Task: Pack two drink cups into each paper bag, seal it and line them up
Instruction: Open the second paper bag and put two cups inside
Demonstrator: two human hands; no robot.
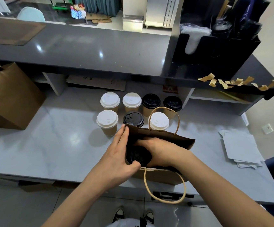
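The left hand (119, 154) braced the paper bag (162, 138), fingers straight together outside, thumb hooked over its rim. The right hand (159, 149) reached inside beside a black-lidded cup (138, 155), fingers hidden; seating it upright against the wall would likely leave room for the second.

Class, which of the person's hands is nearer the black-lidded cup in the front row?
Left. The left hand holds the bag edge just below that cup; the right hand reaches inside the bag, farther away.

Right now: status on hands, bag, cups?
Left hand flat on the paper bag side, thumb hooked over the rim. Right hand down inside the bag. Black-lidded cup in the bag. Seven cups wait behind, nothing blocking.
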